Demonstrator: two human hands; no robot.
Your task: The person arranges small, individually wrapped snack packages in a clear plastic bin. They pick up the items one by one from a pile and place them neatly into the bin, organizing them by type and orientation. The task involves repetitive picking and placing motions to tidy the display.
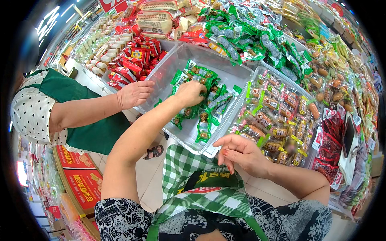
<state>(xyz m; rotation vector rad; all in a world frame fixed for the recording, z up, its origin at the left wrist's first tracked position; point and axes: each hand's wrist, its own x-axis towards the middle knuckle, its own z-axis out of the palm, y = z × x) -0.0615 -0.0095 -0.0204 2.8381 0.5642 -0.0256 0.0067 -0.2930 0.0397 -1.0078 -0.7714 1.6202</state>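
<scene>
Inside a clear plastic bin (193, 149) lie several shiny green snack packets (204, 127) with brown pieces showing through. My left hand (190, 94) reaches down among them, its fingers curled round one green packet; the fingertips are partly hidden. Above the bin's near right corner hovers my right hand (243, 156), holding nothing, its fingers loosely bent and apart. To its right, a second bin is filled with clear-wrapped sausage-like snacks (277, 120).
At the left stands a person in a green apron (92, 112), one hand (136, 94) by the bin's left rim. Red packets (138, 60) fill a bin beyond. Heaped behind are green bags (237, 34) and pale long packs (155, 20). Dark red packs (331, 140) lie far right.
</scene>
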